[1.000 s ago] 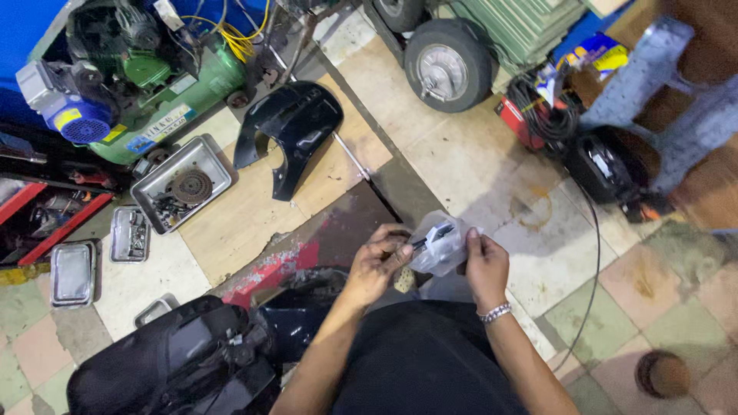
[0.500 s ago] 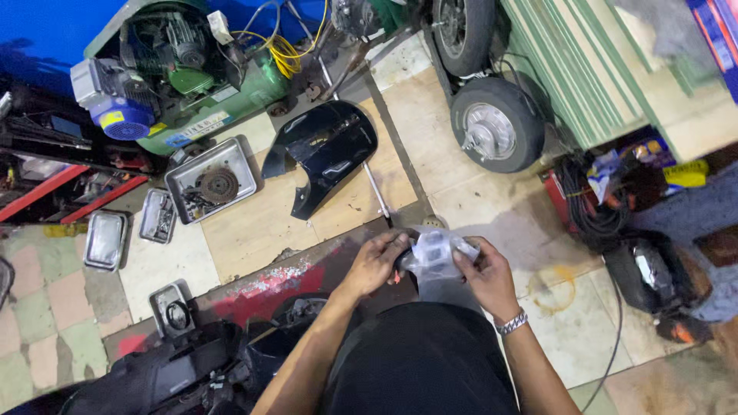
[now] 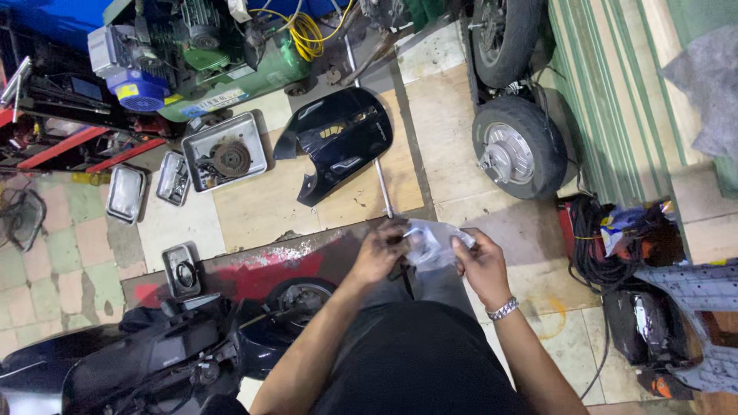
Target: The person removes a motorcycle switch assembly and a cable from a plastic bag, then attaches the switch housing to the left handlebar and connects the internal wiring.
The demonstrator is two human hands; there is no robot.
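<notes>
Together, left hand (image 3: 378,253) and right hand (image 3: 480,265) hold a clear plastic bag (image 3: 430,242).

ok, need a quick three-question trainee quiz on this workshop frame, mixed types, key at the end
1. True or false: both hands hold the clear plastic bag.
2. What lies in the largest metal tray on the floor? A) a round rusty disc part B) a coil of yellow wire C) a glove
3. Fill in: the glossy black body panel lies on the ____ , apart from the hands.

Key: 1 true, left hand and right hand both grip it. 2 A. 3 floor.
</notes>
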